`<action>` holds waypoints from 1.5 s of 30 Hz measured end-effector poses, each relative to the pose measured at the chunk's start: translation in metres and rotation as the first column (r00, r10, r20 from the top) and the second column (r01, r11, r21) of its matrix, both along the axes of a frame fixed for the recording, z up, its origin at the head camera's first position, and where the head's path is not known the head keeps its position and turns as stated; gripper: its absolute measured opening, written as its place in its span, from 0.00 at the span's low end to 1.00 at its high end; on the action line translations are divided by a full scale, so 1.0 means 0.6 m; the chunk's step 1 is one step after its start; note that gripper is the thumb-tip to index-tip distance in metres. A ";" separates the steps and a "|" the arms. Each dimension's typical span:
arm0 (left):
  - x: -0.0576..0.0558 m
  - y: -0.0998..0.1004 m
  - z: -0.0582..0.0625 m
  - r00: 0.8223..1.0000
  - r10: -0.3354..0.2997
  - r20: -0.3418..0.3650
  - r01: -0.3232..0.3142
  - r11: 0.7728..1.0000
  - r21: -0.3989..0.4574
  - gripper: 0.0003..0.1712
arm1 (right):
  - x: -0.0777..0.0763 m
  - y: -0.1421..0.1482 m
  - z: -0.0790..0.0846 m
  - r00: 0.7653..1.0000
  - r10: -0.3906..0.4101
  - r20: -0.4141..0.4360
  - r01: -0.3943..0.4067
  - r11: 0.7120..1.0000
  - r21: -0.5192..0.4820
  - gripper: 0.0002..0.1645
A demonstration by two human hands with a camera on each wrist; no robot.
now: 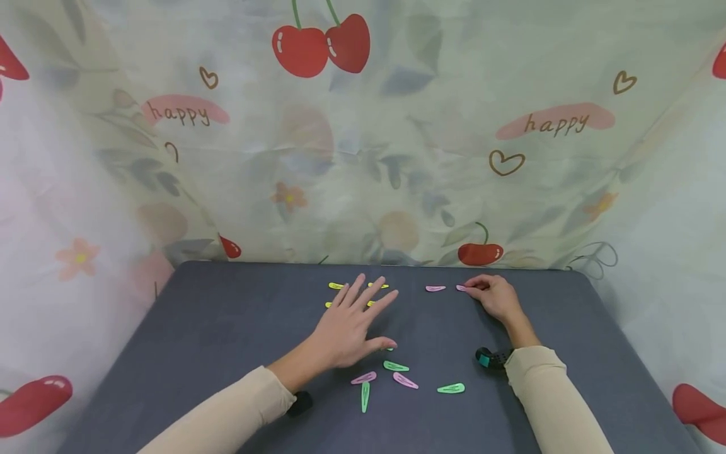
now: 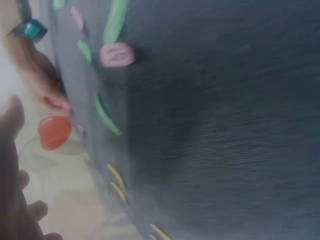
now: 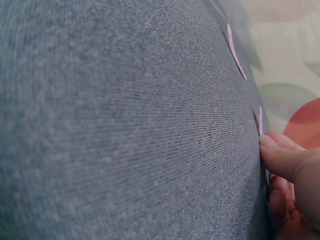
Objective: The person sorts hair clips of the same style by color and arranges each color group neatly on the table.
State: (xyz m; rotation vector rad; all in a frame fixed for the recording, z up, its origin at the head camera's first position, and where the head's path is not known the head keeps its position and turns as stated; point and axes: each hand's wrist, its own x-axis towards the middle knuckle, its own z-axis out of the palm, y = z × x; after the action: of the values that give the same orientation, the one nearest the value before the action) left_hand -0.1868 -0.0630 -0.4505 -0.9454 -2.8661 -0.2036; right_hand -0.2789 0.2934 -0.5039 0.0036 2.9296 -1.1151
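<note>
Left hand [image 1: 347, 329] held over the table [image 1: 244, 315], back of hand up, fingers spread, thumb out, grasping nothing. Right hand [image 1: 499, 297] low at the table's far side, thumb and finger pinching a pink snap hair clip [image 1: 461, 288]; 2nd pink clip [image 1: 435, 288] lies just left of it. 4 yellow clips [image 1: 336, 285] by the left fingertips, some partly covered in head view. Nearer the person: 4 green clips [image 1: 450, 388], 2 more pink clips [image 1: 405, 380]. Head view hides most of 1 green clip behind the left thumb; left wrist view shows it nearly whole, blurry. Right wrist view gets the pinch close up, clip end sticking out past the thumb.
</note>
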 end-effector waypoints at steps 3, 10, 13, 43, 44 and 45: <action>0.014 -0.015 -0.008 1.000 0.009 0.018 -0.009 1.000 0.003 0.52 | 0.001 0.001 0.001 1.000 -0.002 -0.004 0.002 1.000 0.000 0.13; 0.040 -0.037 -0.028 0.998 0.049 0.038 -0.050 0.998 0.028 0.53 | 0.004 0.004 0.003 1.000 0.007 -0.009 -0.007 1.000 0.003 0.13; 0.050 -0.040 -0.033 0.994 0.067 0.091 -0.071 0.997 0.040 0.52 | 0.004 0.006 0.003 1.000 0.007 -0.008 -0.007 1.000 0.001 0.13; 0.054 -0.031 -0.064 0.914 0.013 0.406 -0.114 0.968 0.226 0.11 | 0.000 0.002 -0.002 1.000 0.003 -0.013 -0.004 1.000 -0.007 0.12; 0.054 -0.031 -0.064 0.910 0.012 0.413 -0.115 0.968 0.224 0.11 | 0.000 0.002 -0.002 1.000 0.006 -0.012 -0.006 1.000 -0.009 0.12; 0.054 -0.031 -0.063 0.906 0.013 0.422 -0.116 0.969 0.219 0.11 | 0.000 0.001 -0.003 1.000 0.006 -0.010 -0.006 1.000 -0.008 0.12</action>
State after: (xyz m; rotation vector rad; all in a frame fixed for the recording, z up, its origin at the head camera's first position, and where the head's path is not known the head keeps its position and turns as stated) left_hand -0.1544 -0.0813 -0.4883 -0.8411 -3.1410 -0.8220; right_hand -0.2789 0.2942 -0.5057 -0.0107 2.9318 -1.1298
